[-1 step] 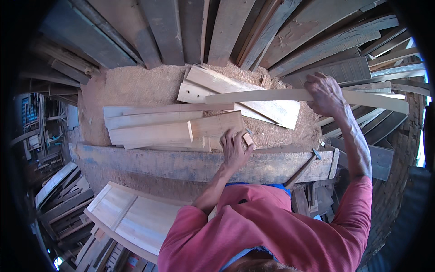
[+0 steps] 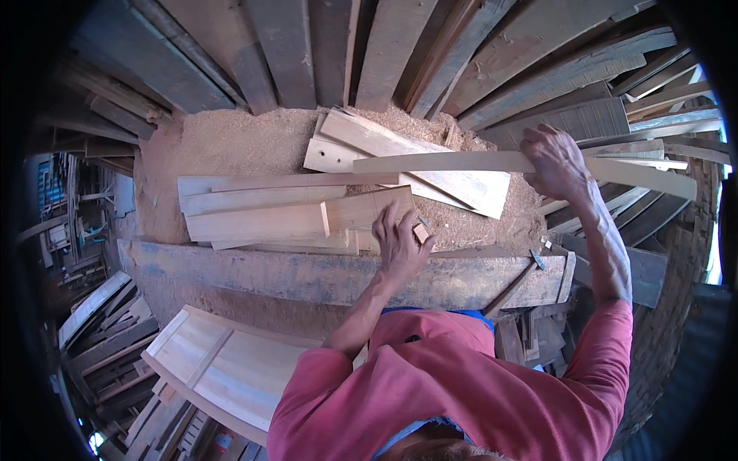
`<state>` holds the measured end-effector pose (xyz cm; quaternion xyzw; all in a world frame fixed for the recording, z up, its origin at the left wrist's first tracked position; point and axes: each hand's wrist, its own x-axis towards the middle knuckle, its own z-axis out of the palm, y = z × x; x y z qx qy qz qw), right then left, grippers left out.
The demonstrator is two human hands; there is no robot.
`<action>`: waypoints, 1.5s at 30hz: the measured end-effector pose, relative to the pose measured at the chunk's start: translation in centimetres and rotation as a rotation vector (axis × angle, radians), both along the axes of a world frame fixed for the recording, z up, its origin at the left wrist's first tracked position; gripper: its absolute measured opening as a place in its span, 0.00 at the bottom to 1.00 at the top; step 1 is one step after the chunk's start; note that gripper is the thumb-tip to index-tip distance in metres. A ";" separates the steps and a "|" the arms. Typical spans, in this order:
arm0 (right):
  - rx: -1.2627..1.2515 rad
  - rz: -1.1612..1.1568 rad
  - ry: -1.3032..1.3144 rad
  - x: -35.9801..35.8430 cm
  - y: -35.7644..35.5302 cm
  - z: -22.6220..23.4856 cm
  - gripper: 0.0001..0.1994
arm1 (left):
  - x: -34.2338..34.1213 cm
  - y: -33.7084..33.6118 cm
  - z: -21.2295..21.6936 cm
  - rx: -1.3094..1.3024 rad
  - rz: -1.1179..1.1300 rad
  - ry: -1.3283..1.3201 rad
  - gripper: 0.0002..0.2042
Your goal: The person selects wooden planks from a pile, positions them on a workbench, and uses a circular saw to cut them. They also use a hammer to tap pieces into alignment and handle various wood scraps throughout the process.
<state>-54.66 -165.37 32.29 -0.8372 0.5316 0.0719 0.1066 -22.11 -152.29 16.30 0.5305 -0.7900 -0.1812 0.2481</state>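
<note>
My right hand is closed around a long, thin, pale wooden strip, which reaches out on both sides of the fist, above the boards. My left hand is bent over the near right end of a stacked board. By its thumb and fingers sits a small wooden block with a grey metal tip beside it; the fingers partly hide how it is held. A short pale sliver of wood lies across that same board.
Pale boards lie crossed on the sawdust. A thick beam runs along the near side, with a hammer leaning over its right end. A pale framed panel stands lower left. Dark planks line the far side.
The fingers of my left hand have lifted and spread slightly beside the small block. My right hand and the strip have barely shifted.
</note>
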 end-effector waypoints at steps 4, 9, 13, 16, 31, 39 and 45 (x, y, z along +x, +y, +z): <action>-0.019 -0.042 -0.005 0.2 4.6 4.2 0.18 | -3.1 -8.4 5.7 -0.149 -0.114 -0.029 0.39; 0.003 -0.068 -0.063 1.0 8.9 7.0 0.14 | -1.9 -11.5 11.1 0.146 -0.387 -0.161 0.28; 0.145 -0.092 -0.062 2.3 13.1 3.4 0.10 | 1.7 -8.1 13.5 0.293 -0.659 -0.213 0.20; 0.228 -0.037 -0.050 5.1 16.9 -2.5 0.08 | 5.7 -3.6 10.4 0.377 -0.645 -0.159 0.23; 0.308 -0.142 -0.346 18.8 23.8 -10.8 0.15 | 17.2 4.3 6.5 0.755 -0.427 -0.549 0.27; -0.382 -1.434 -0.468 1.0 35.9 -14.4 0.10 | 15.5 3.4 5.8 0.763 -0.419 -0.540 0.28; 0.325 -1.813 -0.244 1.7 44.0 -22.6 0.41 | 7.9 3.4 5.9 0.726 -0.597 -0.565 0.34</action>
